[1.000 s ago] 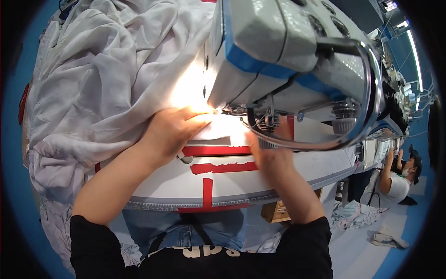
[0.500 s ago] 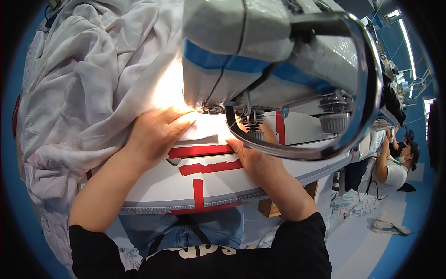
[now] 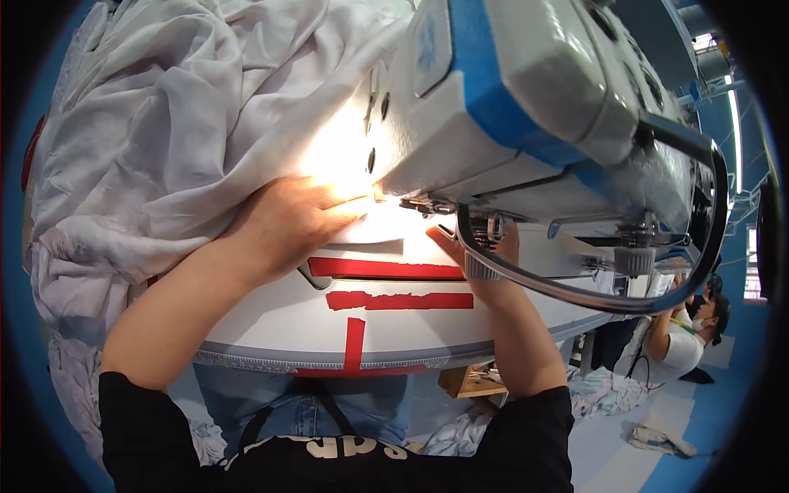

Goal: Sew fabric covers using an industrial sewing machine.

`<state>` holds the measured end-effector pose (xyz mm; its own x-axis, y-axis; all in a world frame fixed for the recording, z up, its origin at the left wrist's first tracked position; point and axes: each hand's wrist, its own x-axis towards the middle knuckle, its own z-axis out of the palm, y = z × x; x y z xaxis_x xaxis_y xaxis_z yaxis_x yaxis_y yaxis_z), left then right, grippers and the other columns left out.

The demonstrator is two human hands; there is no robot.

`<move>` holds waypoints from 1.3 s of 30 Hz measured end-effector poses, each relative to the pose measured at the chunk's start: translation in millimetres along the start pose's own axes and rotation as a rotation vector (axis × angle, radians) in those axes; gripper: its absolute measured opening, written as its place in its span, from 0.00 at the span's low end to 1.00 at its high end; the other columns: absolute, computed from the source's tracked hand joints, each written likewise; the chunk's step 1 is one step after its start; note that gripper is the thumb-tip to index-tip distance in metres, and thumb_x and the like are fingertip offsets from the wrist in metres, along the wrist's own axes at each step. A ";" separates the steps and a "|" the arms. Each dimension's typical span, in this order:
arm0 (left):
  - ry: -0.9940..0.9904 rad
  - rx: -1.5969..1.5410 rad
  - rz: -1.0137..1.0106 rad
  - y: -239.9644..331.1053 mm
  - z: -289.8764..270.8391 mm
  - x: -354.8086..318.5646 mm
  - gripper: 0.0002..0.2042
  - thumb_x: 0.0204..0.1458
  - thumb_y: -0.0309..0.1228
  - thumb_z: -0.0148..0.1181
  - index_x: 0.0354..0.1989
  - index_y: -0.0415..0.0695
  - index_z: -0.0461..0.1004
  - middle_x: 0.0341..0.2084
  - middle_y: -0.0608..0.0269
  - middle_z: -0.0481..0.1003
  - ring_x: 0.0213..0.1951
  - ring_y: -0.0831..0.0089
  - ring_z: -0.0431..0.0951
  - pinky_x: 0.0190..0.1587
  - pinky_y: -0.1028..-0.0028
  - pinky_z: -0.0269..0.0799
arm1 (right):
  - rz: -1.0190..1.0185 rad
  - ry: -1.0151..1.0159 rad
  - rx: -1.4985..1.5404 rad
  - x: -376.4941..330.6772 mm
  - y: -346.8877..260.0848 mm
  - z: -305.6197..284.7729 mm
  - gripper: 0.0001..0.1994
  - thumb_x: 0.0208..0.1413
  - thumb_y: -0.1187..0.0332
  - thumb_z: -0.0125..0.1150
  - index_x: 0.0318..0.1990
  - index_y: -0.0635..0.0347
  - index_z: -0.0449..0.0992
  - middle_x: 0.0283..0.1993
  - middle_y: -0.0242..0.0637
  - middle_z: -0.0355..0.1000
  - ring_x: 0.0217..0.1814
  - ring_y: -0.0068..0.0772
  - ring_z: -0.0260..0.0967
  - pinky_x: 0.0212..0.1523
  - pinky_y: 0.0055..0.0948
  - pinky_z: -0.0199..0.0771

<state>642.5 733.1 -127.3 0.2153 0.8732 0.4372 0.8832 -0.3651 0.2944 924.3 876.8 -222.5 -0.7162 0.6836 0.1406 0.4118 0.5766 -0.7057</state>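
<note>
My left hand (image 3: 292, 218) lies on a large sheet of white cloth (image 3: 238, 99), left of the sewing machine's (image 3: 485, 131) needle area. Its thumb and fingers are closed on the cloth's near edge, under a bright lamp glow that washes out the fingertips. On the other side of the needle area, my right hand (image 3: 495, 287) rests on the machine bed. Its thumb stretches toward the cloth, apart from the fingers. A curved metal guard bar (image 3: 559, 289) and a ridged knob (image 3: 481, 264) hide part of those fingers.
Red tape strips (image 3: 400, 301) mark the white table (image 3: 271, 324), which has a measuring scale along its front edge. Beneath stands a wooden box (image 3: 468, 382). More cloth (image 3: 608, 390) lies at right, near a masked person (image 3: 686, 337) in a white top.
The view has shifted, so the machine appears farther right and more of its side shows. My right thumb is nearer the needle area. My left hand stays on the cloth.
</note>
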 end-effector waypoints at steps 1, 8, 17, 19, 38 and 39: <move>-0.052 -0.006 -0.001 -3.3 -1.2 -1.7 0.14 0.47 0.26 0.55 0.44 0.45 0.75 0.45 0.65 0.75 0.44 0.68 0.75 0.46 0.71 0.72 | 0.006 0.001 0.029 11.5 4.0 -3.4 0.15 0.59 0.61 0.59 0.47 0.60 0.71 0.41 0.38 0.73 0.39 0.35 0.73 0.44 0.37 0.76; -0.152 0.007 -0.013 -12.0 -5.0 -0.7 0.16 0.46 0.25 0.53 0.46 0.48 0.73 0.45 0.64 0.74 0.44 0.67 0.74 0.47 0.71 0.71 | 0.073 0.052 0.207 38.0 17.6 -16.2 0.16 0.58 0.61 0.59 0.49 0.60 0.70 0.42 0.38 0.73 0.41 0.34 0.73 0.45 0.35 0.76; -0.033 0.008 0.035 -8.7 -2.0 -5.6 0.16 0.46 0.25 0.53 0.46 0.45 0.73 0.46 0.65 0.74 0.44 0.67 0.74 0.47 0.72 0.71 | 0.187 0.137 0.451 42.1 23.1 -18.7 0.17 0.57 0.62 0.59 0.51 0.59 0.68 0.43 0.37 0.72 0.43 0.33 0.72 0.46 0.34 0.76; -0.062 0.003 0.025 -8.1 -2.2 -4.2 0.16 0.46 0.25 0.53 0.46 0.45 0.73 0.47 0.65 0.74 0.44 0.67 0.74 0.47 0.72 0.71 | 0.212 0.160 0.500 44.8 23.5 -22.0 0.18 0.57 0.62 0.59 0.51 0.59 0.68 0.44 0.37 0.71 0.44 0.33 0.72 0.46 0.33 0.76; -0.055 0.058 -0.011 -14.9 2.6 -0.8 0.11 0.45 0.25 0.54 0.38 0.47 0.75 0.35 0.61 0.71 0.37 0.66 0.73 0.41 0.69 0.71 | 0.434 0.372 0.953 14.9 8.8 -32.2 0.21 0.56 0.63 0.60 0.55 0.57 0.65 0.47 0.36 0.69 0.48 0.31 0.71 0.47 0.30 0.76; -0.045 0.052 -0.005 -14.9 2.3 -0.3 0.11 0.45 0.25 0.53 0.38 0.47 0.75 0.35 0.62 0.71 0.37 0.66 0.73 0.41 0.69 0.71 | 0.253 0.237 0.634 14.3 -3.3 -33.8 0.24 0.53 0.68 0.62 0.56 0.57 0.63 0.48 0.35 0.68 0.48 0.29 0.70 0.48 0.28 0.74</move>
<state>630.2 739.0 -133.7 0.2281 0.8890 0.3971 0.9046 -0.3444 0.2514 931.7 899.8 -194.6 -0.4708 0.8821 0.0157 0.0911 0.0663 -0.9936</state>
